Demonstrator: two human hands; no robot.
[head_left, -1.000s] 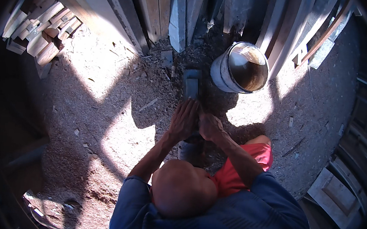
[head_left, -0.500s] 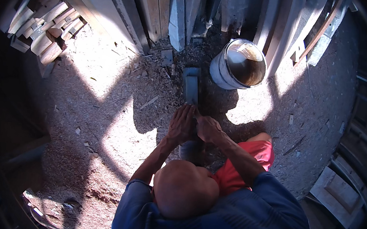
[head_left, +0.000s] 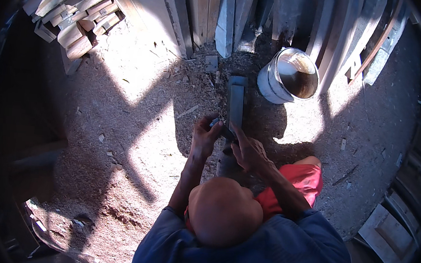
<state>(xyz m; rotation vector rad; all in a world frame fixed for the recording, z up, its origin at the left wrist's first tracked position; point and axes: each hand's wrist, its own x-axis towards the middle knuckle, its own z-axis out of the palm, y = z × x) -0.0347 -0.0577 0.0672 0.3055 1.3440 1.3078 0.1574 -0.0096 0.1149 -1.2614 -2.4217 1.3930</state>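
My left hand (head_left: 205, 137) is closed, its thumb and fingers pinching one end of a small dark flat blade (head_left: 227, 133). The exact kind of blade is too small and shaded to make out. On the blade's other end, my right hand (head_left: 249, 152) grips with its index finger stretched along it. Both hands are just above the near end of a long grey sharpening stone (head_left: 236, 106), which lies pointing away from me on a dark base. The blade looks lifted off the stone and tilted.
A white bucket (head_left: 270, 81) with murky water stands right of the stone. Tall boards (head_left: 225, 22) lean along the far side. Stacked wood offcuts (head_left: 82, 25) lie at the far left. Sawdust and chips cover the ground (head_left: 112, 163). A wooden panel (head_left: 386, 234) rests at the right.
My left hand has come off its flat press at the stone and now pinches the blade's end, left of the stone. My right hand has turned with the blade. The whole view has shifted slightly.
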